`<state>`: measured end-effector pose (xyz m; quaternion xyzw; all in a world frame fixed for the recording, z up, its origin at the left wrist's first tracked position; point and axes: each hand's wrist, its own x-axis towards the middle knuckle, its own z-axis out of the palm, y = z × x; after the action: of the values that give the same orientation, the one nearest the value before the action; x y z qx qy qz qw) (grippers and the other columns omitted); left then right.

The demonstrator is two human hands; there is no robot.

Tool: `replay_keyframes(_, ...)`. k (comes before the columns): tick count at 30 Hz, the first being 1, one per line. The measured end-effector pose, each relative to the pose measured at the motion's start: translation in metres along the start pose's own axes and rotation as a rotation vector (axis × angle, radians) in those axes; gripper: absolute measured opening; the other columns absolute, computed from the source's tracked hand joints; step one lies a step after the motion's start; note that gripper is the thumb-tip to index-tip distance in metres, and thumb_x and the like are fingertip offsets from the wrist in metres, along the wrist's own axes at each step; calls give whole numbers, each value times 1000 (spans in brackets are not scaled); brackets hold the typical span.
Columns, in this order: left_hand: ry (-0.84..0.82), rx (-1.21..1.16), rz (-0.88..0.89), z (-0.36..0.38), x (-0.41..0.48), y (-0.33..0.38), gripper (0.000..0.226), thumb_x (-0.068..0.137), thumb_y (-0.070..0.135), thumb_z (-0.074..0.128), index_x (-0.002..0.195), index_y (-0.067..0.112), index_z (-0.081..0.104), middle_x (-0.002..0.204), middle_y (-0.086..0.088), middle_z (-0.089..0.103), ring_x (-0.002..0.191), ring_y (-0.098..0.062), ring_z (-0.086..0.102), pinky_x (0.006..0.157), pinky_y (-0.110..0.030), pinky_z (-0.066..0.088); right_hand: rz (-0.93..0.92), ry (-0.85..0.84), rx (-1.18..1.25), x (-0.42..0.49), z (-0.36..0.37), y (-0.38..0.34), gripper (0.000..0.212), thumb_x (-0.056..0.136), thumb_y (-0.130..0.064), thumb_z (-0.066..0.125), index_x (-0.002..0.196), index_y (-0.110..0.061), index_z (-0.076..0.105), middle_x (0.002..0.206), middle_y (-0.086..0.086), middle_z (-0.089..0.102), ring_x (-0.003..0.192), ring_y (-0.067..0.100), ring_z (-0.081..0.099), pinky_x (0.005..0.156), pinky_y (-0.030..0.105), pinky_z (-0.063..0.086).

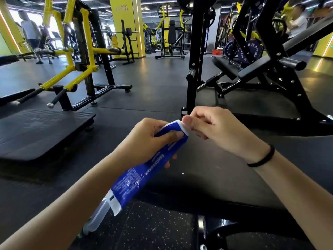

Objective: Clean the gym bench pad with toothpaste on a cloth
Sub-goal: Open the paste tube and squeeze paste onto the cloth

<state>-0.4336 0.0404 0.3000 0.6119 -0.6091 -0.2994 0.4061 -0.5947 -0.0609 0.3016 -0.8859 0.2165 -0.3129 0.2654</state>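
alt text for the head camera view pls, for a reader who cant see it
A person's left hand grips a blue toothpaste tube while the right hand pinches its white cap end, both held above a black bench pad. Beyond them, a gym floor with yellow and black weight machines.

Floor (153, 83): dark rubber tiles, speckled nearest the camera.
Left: yellow-framed machine (69, 56) on a black base, with a low black ribbed platform (45, 130) near it, closer to the camera.
Centre: black upright post (195, 51).
Right: black incline seat (288, 44) on an angled frame, blue weight plates (247, 51) behind it.
Rear: yellow pillar (126, 24), more machines.
Blurred people, one far left (29, 31), one far right (297, 20).
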Motion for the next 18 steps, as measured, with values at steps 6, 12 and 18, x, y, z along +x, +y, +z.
replay_keyframes(6,-86,-156,-67,-1,-3,-3,34,79,38,57,94,8,66,59,-5,67,42,-15,60,45,-20,50,-55,-191,229,-2,-4,7,27,89,-39,55,105,-17,55,84,5,61,72,15,57,68,31,49)
replay_keyframes(12,-125,-152,-76,3,-3,-4,28,84,34,55,94,10,64,61,-5,68,45,-13,62,46,-18,50,-109,-61,25,-3,1,3,31,90,-44,49,81,-16,59,68,3,61,61,17,54,63,33,46)
replay_keyframes(18,-98,-153,-93,0,1,-7,27,87,34,55,96,11,64,61,-3,68,45,-12,62,45,-16,48,-49,-142,203,-2,-3,9,30,87,-40,59,107,-18,56,92,4,65,86,20,64,80,36,55)
